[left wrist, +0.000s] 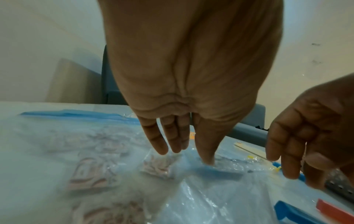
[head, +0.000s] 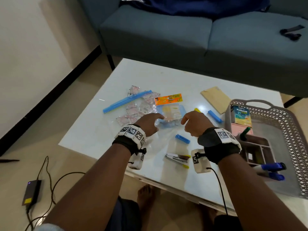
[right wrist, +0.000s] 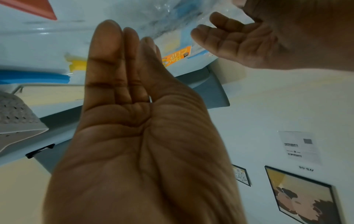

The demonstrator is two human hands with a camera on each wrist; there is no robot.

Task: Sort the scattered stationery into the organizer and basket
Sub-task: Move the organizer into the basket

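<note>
Both hands hover with loose fingers, holding nothing: left hand over the zip bag, right hand near the bag-clip packet.

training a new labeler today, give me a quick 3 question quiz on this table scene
1. True or false: the stapler already sits inside the basket.
2. Which packet lies between the left hand and right hand?
A. orange-topped clip packet
B. brown envelope
C. zip bag of sachets
3. Fill in: the blue-capped markers lie in the ____.

Key: 1 false; 2 A; 3 basket.
</note>
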